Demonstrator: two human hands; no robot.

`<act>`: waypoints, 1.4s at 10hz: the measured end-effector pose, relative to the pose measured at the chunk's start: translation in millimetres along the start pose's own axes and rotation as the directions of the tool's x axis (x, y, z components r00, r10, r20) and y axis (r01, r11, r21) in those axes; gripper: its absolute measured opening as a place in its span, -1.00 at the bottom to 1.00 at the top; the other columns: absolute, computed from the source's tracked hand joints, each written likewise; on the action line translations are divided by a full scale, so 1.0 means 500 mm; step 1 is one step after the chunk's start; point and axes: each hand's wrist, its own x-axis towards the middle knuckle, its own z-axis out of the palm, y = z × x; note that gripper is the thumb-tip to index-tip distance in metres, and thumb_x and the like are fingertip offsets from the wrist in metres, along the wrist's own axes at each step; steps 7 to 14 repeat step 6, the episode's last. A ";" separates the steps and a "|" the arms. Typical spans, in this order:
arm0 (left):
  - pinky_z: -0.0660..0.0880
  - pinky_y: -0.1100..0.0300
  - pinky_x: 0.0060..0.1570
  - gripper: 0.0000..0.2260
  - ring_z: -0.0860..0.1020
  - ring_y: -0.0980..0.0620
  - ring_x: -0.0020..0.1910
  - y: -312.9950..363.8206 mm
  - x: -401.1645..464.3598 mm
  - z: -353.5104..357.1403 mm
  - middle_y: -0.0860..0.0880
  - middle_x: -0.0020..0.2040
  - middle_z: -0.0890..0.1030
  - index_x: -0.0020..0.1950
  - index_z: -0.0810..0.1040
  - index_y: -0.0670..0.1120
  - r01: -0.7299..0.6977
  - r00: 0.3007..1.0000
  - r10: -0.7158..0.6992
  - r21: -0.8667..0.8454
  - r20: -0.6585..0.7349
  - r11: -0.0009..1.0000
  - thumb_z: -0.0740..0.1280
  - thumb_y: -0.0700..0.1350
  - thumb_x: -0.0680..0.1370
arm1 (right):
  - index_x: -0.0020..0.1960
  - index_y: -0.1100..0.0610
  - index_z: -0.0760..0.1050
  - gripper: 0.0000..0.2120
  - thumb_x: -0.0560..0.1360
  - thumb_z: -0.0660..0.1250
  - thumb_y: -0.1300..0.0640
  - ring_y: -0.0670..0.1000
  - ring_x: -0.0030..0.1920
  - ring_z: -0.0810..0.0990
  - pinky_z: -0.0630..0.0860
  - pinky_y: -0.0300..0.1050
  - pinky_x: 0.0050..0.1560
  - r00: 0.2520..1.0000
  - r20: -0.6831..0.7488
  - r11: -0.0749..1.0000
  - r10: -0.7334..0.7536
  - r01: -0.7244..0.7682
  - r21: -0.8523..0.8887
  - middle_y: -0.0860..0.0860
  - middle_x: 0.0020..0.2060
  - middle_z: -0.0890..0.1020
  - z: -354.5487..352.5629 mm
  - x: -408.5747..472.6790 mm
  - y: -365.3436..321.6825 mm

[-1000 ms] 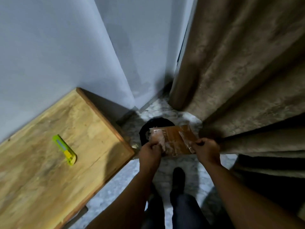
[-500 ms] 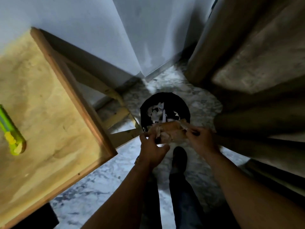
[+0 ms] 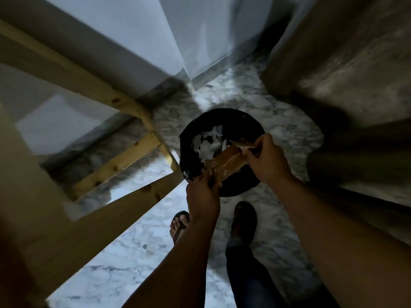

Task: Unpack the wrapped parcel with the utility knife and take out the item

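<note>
**Wrapping held over the bin**

Wrapping (image 3: 224, 162), a brown, shiny strip, stretches tilted between both hands above a black bin (image 3: 189, 156) on the marbled floor (image 3: 133, 252). The left hand (image 3: 203, 194) pinches its lower end; the right hand (image 3: 265, 161) grips the upper end. White scraps (image 3: 205, 143) lie inside the bin. A wooden table frame (image 3: 124, 161) stands just left, and a curtain (image 3: 344, 63) hangs on the right.

The view now tips further down: the tabletop and knife are gone from sight. The wrapping (image 3: 224, 162) stretches slanted between the hands (before, it was level), right hand (image 3: 265, 160) raised over the bin (image 3: 249, 123), left hand (image 3: 203, 193) lower.
</note>
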 end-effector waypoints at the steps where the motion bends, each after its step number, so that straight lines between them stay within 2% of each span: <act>1: 0.42 0.15 -0.16 -0.73 0.60 -0.10 -0.01 -0.017 0.036 0.037 -0.06 -0.02 0.64 0.28 0.53 -0.02 0.103 0.995 -0.103 -0.061 0.009 0.993 0.34 -0.15 0.58 | 0.05 0.17 0.50 -0.78 0.52 0.37 0.04 0.18 0.10 0.55 0.53 -0.02 0.03 0.999 0.006 0.997 -0.037 0.037 -0.065 0.17 0.15 0.53 0.042 0.040 0.029; 2: 0.36 0.13 -0.18 -0.74 0.54 -0.08 -0.10 -0.029 0.049 0.058 -0.04 -0.08 0.54 0.26 0.46 -0.10 0.142 0.989 -0.140 -0.040 0.049 0.989 0.24 -0.26 0.58 | 0.26 0.20 0.53 -0.70 0.58 0.29 0.10 0.21 0.39 0.35 0.34 0.00 0.38 0.998 0.059 0.997 0.010 -0.006 -0.072 0.19 0.46 0.26 0.063 0.062 0.049; 3: 0.34 0.17 -0.22 -0.72 0.51 -0.07 -0.10 -0.032 0.051 0.058 -0.12 -0.01 0.58 0.28 0.43 -0.13 0.148 0.980 -0.139 -0.060 0.140 0.987 0.29 -0.20 0.57 | 0.55 0.13 0.15 -0.47 0.62 0.18 0.14 0.23 0.52 0.11 0.14 0.03 0.50 0.957 0.285 0.981 0.042 0.015 -0.194 0.17 0.56 0.02 0.070 0.072 0.074; 4: 0.37 0.16 -0.11 -0.51 0.56 -0.19 0.12 -0.011 0.037 0.043 -0.13 0.16 0.58 0.46 0.32 -0.08 0.190 0.963 -0.158 -0.133 0.220 0.973 0.36 -0.13 0.55 | 0.58 0.05 -0.25 -0.21 0.56 0.22 0.11 0.23 0.55 -0.07 0.06 0.16 0.51 0.911 0.394 0.933 0.125 0.026 -0.358 0.11 0.57 -0.17 0.063 0.058 0.084; 5: 0.38 0.11 -0.08 -0.45 0.56 -0.24 0.14 0.002 0.022 0.021 -0.16 0.19 0.58 0.50 0.24 -0.06 0.232 0.964 -0.198 -0.201 0.176 0.952 0.34 -0.10 0.54 | 0.56 0.05 -0.34 -0.12 0.53 0.25 0.07 0.20 0.56 -0.17 0.04 0.17 0.52 0.919 0.365 0.926 0.148 0.001 -0.379 0.07 0.57 -0.24 0.048 0.034 0.064; 6: 0.43 0.10 -0.15 -0.49 0.59 -0.20 0.02 0.017 -0.006 -0.012 -0.10 0.01 0.60 0.49 0.27 0.01 0.162 0.984 -0.142 -0.203 0.108 0.966 0.29 -0.12 0.54 | 0.58 0.05 -0.25 -0.18 0.54 0.24 0.06 0.20 0.56 -0.17 0.11 0.20 0.49 0.941 0.331 0.924 0.067 0.067 -0.376 0.08 0.58 -0.19 0.026 -0.009 0.034; 14: 0.43 0.10 -0.15 -0.49 0.59 -0.20 0.02 0.017 -0.006 -0.012 -0.10 0.01 0.60 0.49 0.27 0.01 0.162 0.984 -0.142 -0.203 0.108 0.966 0.29 -0.12 0.54 | 0.58 0.05 -0.25 -0.18 0.54 0.24 0.06 0.20 0.56 -0.17 0.11 0.20 0.49 0.941 0.331 0.924 0.067 0.067 -0.376 0.08 0.58 -0.19 0.026 -0.009 0.034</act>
